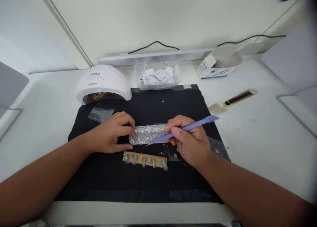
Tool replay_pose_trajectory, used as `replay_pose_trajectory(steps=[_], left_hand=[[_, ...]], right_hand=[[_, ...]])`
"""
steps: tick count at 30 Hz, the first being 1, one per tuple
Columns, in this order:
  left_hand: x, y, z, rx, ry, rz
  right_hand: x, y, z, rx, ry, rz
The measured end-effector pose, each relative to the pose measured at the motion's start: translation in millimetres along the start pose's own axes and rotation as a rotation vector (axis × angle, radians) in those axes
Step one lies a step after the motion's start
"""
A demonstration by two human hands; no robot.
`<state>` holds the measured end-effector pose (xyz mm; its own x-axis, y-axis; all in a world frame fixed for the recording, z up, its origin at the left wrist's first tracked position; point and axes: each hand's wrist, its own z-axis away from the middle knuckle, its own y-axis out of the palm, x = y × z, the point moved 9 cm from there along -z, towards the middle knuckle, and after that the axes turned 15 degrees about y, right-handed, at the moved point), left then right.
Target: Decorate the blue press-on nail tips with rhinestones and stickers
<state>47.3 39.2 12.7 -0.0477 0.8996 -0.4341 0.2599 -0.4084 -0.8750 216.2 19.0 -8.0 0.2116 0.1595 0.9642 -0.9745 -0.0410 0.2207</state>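
Head view shows both hands over a black cloth mat (106, 177) on a white table (260, 144). Left hand (111, 136) rests flat beside a clear plastic compartment box of small shiny rhinestones (146, 134), which lies at the middle of the mat; its fingertips are curled together and press on the left end of the box to hold it. Right hand (189, 143) pinches a long lilac plastic picking stick (184, 129) between thumb and first fingers, like a pen, with the pointed end low over the front row of the box.

Just below the box lies a tan strip holding five pale blue false nails (145, 160), near but not touching it.

To do this picking well, I judge the left hand should keep the box firmly steady, and the stick tip should come down gently on one stone only, almost upright, so neighbouring stones are not pushed out of their compartment.

Behind the mat stand a white dome nail lamp (104, 83), a clear tub of white paper pieces (158, 77) and an open white and blue carton (219, 67).

Whether the tip touches a stone I cannot tell; the stones are too small and glittering. Right hand hides the right end of the box. Small red bits near it are unclear.
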Motion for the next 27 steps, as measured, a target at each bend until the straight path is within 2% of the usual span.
replay_pose_trajectory(steps=[7, 10, 14, 20, 27], left_hand=[[-3.0, -0.2, -2.3, -0.002, 0.026, -0.090], [-5.6, 0.2, -1.9, -0.011, 0.022, -0.132], [-7.7, 1.0, -0.8, -0.014, 0.025, -0.196], [-6.3, 2.2, 0.3, -0.012, 0.039, -0.214], [-5.6, 0.7, 0.0, -0.027, 0.045, -0.211]], right_hand=[[3.6, 7.6, 2.5, 0.091, -0.041, 0.055], [13.7, 16.9, 8.0, 0.153, -0.138, 0.178], [26.3, 27.2, 15.1, 0.173, -0.280, 0.358], [16.0, 35.7, 9.3, 0.223, -0.199, 0.410], [12.2, 31.9, 5.4, 0.166, -0.128, 0.354]])
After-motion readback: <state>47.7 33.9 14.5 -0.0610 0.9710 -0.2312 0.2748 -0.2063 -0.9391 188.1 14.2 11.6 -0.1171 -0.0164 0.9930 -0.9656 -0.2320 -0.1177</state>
